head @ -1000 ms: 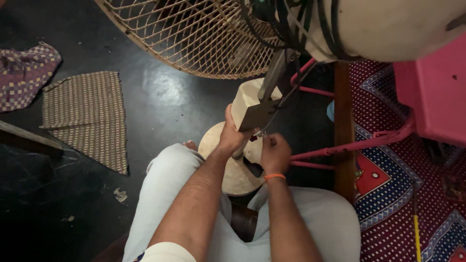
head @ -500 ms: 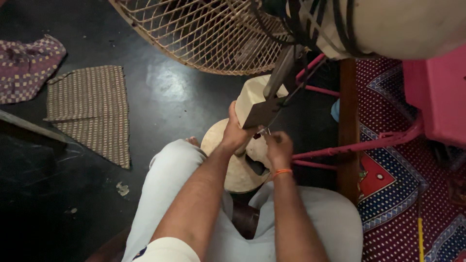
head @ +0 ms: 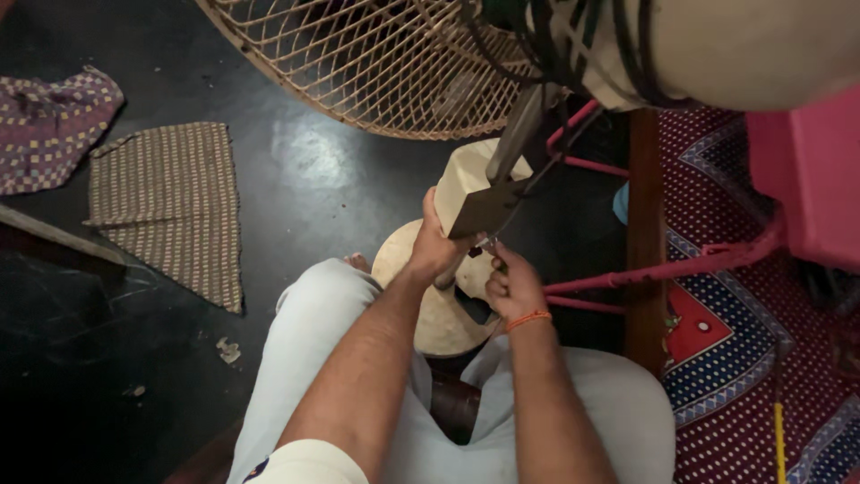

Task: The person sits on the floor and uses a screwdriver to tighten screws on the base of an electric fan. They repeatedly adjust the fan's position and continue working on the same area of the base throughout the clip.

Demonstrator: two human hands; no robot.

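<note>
Gripping the cream control box [head: 470, 193] of the fan stand, the left hand [head: 434, 246] is closed around it. At four o'clock, the right hand [head: 509, 285] is curled shut; its hold cannot be told.

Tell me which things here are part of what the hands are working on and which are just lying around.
In hand:
left hand gripping the cream control box on the fan's stand
right hand at the box's underside
round fan base
wire fan guard

Lying about:
checked cloth
purple patterned cloth
patterned rug
pink frame
</note>
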